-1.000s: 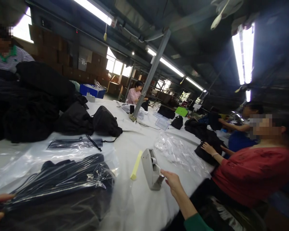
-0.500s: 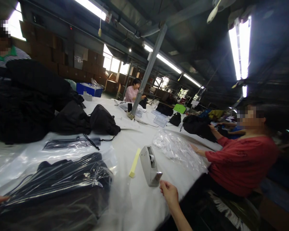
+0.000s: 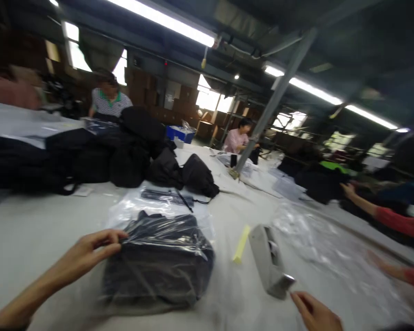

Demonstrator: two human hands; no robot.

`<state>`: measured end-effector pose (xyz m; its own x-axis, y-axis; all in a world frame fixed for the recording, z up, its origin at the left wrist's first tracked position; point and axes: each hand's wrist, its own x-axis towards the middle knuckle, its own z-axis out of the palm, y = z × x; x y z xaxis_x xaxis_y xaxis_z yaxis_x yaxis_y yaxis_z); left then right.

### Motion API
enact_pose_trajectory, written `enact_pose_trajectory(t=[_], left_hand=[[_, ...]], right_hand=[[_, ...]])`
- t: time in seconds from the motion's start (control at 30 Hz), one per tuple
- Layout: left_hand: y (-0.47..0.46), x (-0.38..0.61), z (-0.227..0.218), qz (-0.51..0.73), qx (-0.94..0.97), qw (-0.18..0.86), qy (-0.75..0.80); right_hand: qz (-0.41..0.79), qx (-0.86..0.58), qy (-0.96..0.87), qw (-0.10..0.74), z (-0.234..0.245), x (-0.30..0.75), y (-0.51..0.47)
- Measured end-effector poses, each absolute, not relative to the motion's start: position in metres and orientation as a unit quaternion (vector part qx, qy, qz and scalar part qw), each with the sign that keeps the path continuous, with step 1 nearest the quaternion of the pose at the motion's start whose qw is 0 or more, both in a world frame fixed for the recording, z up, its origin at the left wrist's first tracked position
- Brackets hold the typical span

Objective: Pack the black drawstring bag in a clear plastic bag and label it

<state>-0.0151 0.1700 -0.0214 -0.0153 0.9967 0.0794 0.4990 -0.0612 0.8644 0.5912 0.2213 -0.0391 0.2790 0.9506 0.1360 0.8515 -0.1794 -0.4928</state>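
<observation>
A clear plastic bag [image 3: 165,243] with a folded black fabric article inside lies in front of me on the white table. My left hand [image 3: 98,248] is closed in a pinch on the bag's upper left side. To the right of the bag stands a grey tape dispenser [image 3: 267,262], tilted in view, its cutter end toward me. The fingertips of my right hand [image 3: 313,310] are pinched together at that cutter, on the end of the tape; the tape itself is too thin and clear to see well. A yellow strip [image 3: 241,243] lies beside the dispenser.
Black drawstring bags [image 3: 198,174] are heaped behind the plastic bag. More clear plastic bags [image 3: 313,234] spread at the right, where a co-worker's red sleeve [image 3: 400,220] reaches in. A slanted metal post [image 3: 276,101] rises beyond. A blue box [image 3: 181,133] and other people are farther back.
The view has swung left, so everything sits farther right. My left hand now shows fully, pinching the plastic bag. My right hand stays at the dispenser's cutter.
</observation>
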Motion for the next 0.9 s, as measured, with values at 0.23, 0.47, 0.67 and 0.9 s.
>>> enact_pose_trajectory(t=[0.23,0.47,0.67,0.9], left_hand=[[0.168,-0.014,-0.003,0.421,0.639,0.331,0.551],[0.165,-0.019,-0.004,0.455,0.643,0.331,0.52],[0.17,-0.025,-0.008,0.468,0.648,0.333,0.5],[0.173,-0.026,-0.007,0.454,0.647,0.338,0.512]], right_hand=[[0.16,-0.333,-0.918,0.146,0.101,0.374,0.246],[0.249,-0.017,-0.964,-0.091,0.16,0.201,0.238],[0.013,0.035,-0.984,-0.172,0.128,0.138,0.268],[-0.149,0.02,-0.96,-0.236,0.118,0.107,0.272]])
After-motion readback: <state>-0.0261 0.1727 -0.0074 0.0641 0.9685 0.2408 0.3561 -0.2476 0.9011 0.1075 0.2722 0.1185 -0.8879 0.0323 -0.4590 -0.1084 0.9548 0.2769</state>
